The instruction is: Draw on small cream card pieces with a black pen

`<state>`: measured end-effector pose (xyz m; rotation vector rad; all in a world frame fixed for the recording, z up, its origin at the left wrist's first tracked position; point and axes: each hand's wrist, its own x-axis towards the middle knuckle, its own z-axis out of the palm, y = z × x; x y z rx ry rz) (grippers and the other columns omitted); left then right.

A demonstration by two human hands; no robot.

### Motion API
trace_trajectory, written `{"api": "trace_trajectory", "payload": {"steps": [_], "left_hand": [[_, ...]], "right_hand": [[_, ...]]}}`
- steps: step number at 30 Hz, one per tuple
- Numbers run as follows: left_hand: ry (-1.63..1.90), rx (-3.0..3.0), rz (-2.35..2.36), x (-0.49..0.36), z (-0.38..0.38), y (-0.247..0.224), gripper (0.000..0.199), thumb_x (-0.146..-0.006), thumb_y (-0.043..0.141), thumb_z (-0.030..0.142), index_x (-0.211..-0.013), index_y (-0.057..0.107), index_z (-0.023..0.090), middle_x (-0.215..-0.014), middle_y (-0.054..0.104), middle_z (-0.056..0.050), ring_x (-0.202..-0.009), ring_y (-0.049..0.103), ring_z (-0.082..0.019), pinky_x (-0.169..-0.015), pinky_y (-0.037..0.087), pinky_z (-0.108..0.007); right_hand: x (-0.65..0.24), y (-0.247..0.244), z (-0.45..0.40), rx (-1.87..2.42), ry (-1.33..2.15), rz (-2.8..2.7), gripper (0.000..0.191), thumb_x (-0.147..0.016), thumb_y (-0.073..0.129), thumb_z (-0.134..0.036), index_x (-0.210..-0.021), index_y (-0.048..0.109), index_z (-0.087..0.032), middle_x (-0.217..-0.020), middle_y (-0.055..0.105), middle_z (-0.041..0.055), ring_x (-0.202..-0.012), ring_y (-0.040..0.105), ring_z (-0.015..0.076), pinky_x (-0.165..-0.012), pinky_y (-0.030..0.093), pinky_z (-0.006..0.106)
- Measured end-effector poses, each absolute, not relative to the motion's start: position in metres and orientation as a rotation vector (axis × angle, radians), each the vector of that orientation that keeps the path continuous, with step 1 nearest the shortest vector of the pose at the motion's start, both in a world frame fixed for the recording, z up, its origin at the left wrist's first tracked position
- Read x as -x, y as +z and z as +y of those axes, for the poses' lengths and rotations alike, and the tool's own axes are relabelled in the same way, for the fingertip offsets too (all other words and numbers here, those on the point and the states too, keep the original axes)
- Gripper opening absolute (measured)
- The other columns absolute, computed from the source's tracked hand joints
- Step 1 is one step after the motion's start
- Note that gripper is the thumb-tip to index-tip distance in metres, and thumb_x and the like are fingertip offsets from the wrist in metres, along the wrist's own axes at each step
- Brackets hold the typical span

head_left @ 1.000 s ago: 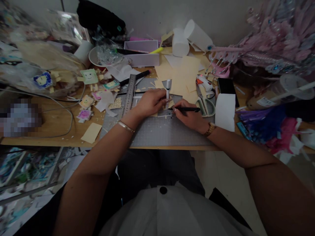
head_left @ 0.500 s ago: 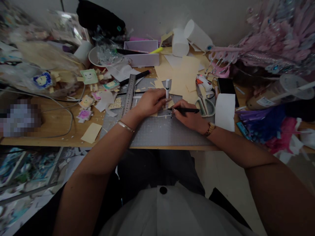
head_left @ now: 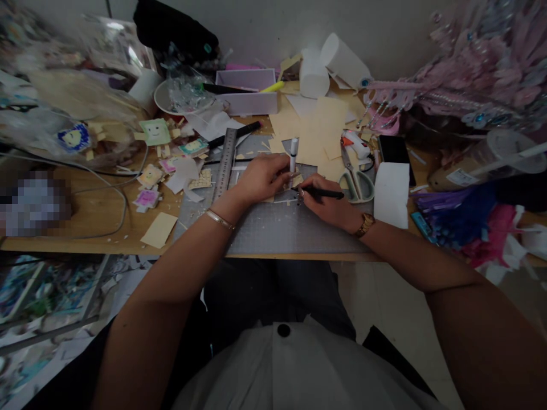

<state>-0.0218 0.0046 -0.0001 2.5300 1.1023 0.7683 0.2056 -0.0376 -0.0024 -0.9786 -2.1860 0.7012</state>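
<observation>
Pinching a white marker (head_left: 293, 164) upright in my left hand (head_left: 262, 177), over the middle of the gray mat (head_left: 273, 230), I grip a black pen (head_left: 327, 193) in my right hand (head_left: 328, 209); small, light, braced movements should keep its tip well controlled.

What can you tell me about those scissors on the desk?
The scissors have two pale grey-green loop handles, plastic by the look, and silvery, metallic-looking blades. They lie flat near the right hand, loops nearest the person, blades pointing away beside an orange-and-white tool. No hand holds them.
</observation>
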Motion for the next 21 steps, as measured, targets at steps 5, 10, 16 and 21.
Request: {"api": "trace_trajectory", "payload": {"steps": [5, 10, 16, 21], "left_hand": [[0.767, -2.533, 1.098, 0.0214, 0.005, 0.0, 0.03, -0.099, 0.046, 0.044, -0.085, 0.058, 0.021, -0.08, 0.064, -0.008, -0.082, 0.061, -0.025, -0.076, 0.044, -0.038], [0.803, -2.523, 1.088, 0.0198, 0.0056, -0.0014, 0.036, -0.1, 0.043, 0.05, -0.083, 0.057, 0.021, -0.078, 0.063, -0.008, -0.08, 0.059, -0.024, -0.074, 0.043, -0.037], [0.815, -2.501, 1.08, 0.0192, 0.005, -0.0013, 0.033, -0.1, 0.045, 0.048, -0.083, 0.055, 0.022, -0.08, 0.063, -0.007, -0.081, 0.06, -0.024, -0.075, 0.043, -0.037], [0.812, -2.486, 1.073, 0.0184, 0.0043, -0.0001, 0.03, -0.099, 0.047, 0.046, -0.082, 0.055, 0.022, -0.079, 0.063, -0.007, -0.08, 0.06, -0.024, -0.074, 0.043, -0.037]], "right_hand": [[-0.2041, -0.0023, -0.0383, 0.96, 0.685, -2.206, 0.004, -0.091, 0.055, -0.024, -0.096, 0.056, -0.024, -0.088, 0.069, 0.0043, -0.078, 0.063, 0.0209, -0.076, 0.051, 0.036], [-0.204, -0.0037, -0.0376, 0.936, 0.665, -2.24, 0.006, -0.091, 0.055, -0.023, -0.096, 0.056, -0.024, -0.091, 0.069, 0.0052, -0.082, 0.063, 0.0218, -0.079, 0.051, 0.037], [-0.2038, -0.0025, -0.0381, 0.929, 0.684, -2.273, 0.007, -0.091, 0.054, -0.022, -0.097, 0.057, -0.025, -0.094, 0.069, 0.0054, -0.086, 0.062, 0.0225, -0.082, 0.051, 0.039], [-0.2039, -0.0013, -0.0389, 0.878, 0.694, -2.262, 0.006, -0.091, 0.052, -0.022, -0.096, 0.055, -0.024, -0.093, 0.067, 0.0061, -0.087, 0.062, 0.0225, -0.082, 0.051, 0.039]]}}
